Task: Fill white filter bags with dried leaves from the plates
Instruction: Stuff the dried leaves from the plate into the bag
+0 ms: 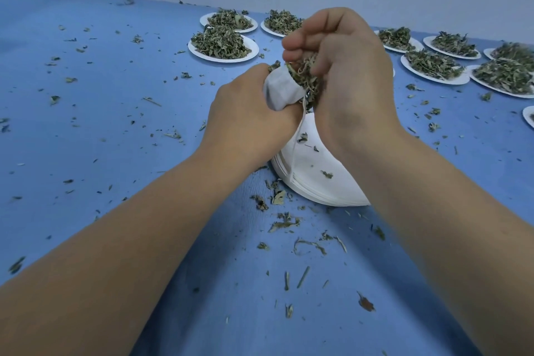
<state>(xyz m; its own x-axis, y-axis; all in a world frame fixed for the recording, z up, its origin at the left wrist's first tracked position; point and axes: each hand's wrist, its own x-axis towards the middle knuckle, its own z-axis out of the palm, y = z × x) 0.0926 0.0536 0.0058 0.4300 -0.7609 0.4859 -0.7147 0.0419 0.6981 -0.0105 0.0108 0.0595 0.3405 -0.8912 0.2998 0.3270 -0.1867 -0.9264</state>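
Note:
My left hand (248, 113) grips a white filter bag (281, 91) above the table, its mouth turned to the right. My right hand (344, 72) holds a clump of dried leaves (306, 78) with curled fingers, pressed against the bag's mouth. A thin drawstring hangs from the bag. Below both hands lies a stack of flat white filter bags (315, 176) with a few leaf bits on top. White plates heaped with dried leaves stand further back, one at the left (224, 45) and others to the right (436, 68).
The blue table cover (115, 124) is strewn with loose leaf crumbs, thickest just in front of the bag stack (283, 220). A row of several more leaf plates runs along the back edge to the right (505, 75). A pale wall rises behind.

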